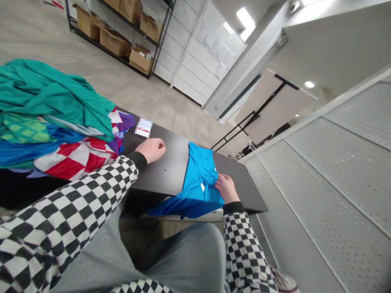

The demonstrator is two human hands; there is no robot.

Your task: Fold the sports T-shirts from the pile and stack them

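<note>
Grey carpet floor (pixel 180 108), white wall panels (pixel 195 73) and a black shelving unit (pixel 134 27) behind; tall perforated panels (pixel 330 162) to the right. Dark table (pixel 171 156) in front of the seated person.

Blue garment (pixel 198 167): lies across the table, bunched in the middle, lower part draped over the near edge. Small white marks on it.

Right hand (pixel 227 190): at the garment's right side, fingers narrow, gathered on a fold of the cloth. Left hand (pixel 150 150): over the table, between the garment and the clothing pile (pixel 58 97), apart from both; fingers curled in to a loose fist. Nothing seen in it, though the inside is hidden.

Handling, judged by eye: light, soft, thin, with a slight sheen; probably somewhat slippery on the smooth tabletop. Not fragile. The overhanging part could drag the rest off the edge. Best hold likely two separate edges or corners, rather than the bunched middle.

Count: one blue garment; one small white packet (pixel 143 127) near the far edge, just beyond the left hand; one pile, teal uppermost, red-and-white checks below, its pieces too overlapped to number. Three open cardboard boxes (pixel 113 42) on the lowest shelf.
</note>
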